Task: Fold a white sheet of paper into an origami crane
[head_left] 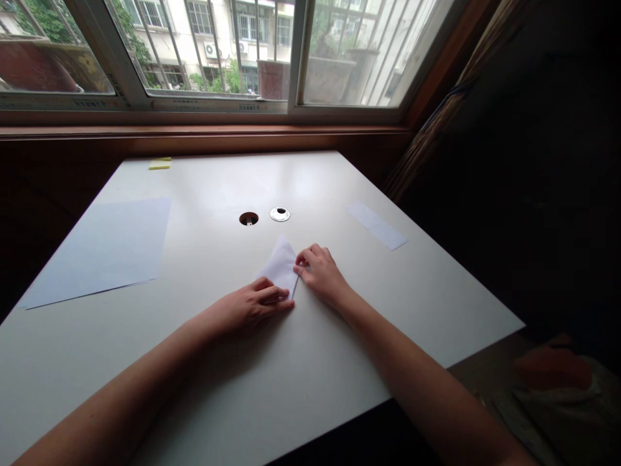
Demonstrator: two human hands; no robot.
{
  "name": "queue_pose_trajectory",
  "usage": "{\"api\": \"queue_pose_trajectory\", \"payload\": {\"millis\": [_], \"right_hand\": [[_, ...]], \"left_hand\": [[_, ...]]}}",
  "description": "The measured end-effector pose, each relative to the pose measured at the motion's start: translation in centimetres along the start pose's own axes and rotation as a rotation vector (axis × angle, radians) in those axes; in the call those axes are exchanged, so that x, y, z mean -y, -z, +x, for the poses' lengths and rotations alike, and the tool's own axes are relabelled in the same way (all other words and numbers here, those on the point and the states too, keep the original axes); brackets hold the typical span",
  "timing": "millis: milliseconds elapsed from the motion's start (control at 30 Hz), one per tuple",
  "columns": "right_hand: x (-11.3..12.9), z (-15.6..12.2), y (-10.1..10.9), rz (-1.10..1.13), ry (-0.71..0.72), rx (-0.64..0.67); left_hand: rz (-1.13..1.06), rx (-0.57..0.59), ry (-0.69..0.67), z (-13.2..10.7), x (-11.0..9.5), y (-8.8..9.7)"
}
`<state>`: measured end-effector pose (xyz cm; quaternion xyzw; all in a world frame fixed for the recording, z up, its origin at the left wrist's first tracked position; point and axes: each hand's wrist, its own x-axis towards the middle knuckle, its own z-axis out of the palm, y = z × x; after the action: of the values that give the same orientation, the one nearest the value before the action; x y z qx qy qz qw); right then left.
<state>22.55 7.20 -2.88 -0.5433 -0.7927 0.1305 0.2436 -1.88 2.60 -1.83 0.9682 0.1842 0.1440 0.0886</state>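
A folded piece of white paper [280, 260] lies on the white table [218, 362], its pointed end toward the window. My left hand [262, 299] rests over its near part, fingers stretched across the paper and partly covering it. At the paper's right edge, my right hand [317, 268] pinches the border between thumb and curled fingers. How many layers the paper has cannot be made out.
Large white sheets [107, 246] lie at the left. A paper strip [376, 224] is at the right, and yellow sticky notes [160, 164] sit at the far left. Beyond my hands are a round cable hole [249, 219] and its metal cover [280, 214]. A window borders the far side.
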Motion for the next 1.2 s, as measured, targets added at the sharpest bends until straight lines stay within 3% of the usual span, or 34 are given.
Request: {"api": "queue_pose_trajectory", "payload": {"millis": [433,800,1000,1200], "right_hand": [[0.1,0.0,0.1,-0.007,-0.013,0.020],[-0.1,0.0,0.0,0.000,-0.010,0.014],[0.0,-0.1,0.1,0.011,0.007,0.021],[0.0,-0.1,0.2,0.010,0.010,0.033]], "left_hand": [[-0.052,0.009,0.001,0.0,-0.1,0.3],[-0.218,-0.011,0.008,-0.7,0.4,0.9],[-0.303,-0.136,-0.017,-1.0,0.5,0.8],[-0.158,-0.220,0.038,-1.1,0.7,0.3]]}}
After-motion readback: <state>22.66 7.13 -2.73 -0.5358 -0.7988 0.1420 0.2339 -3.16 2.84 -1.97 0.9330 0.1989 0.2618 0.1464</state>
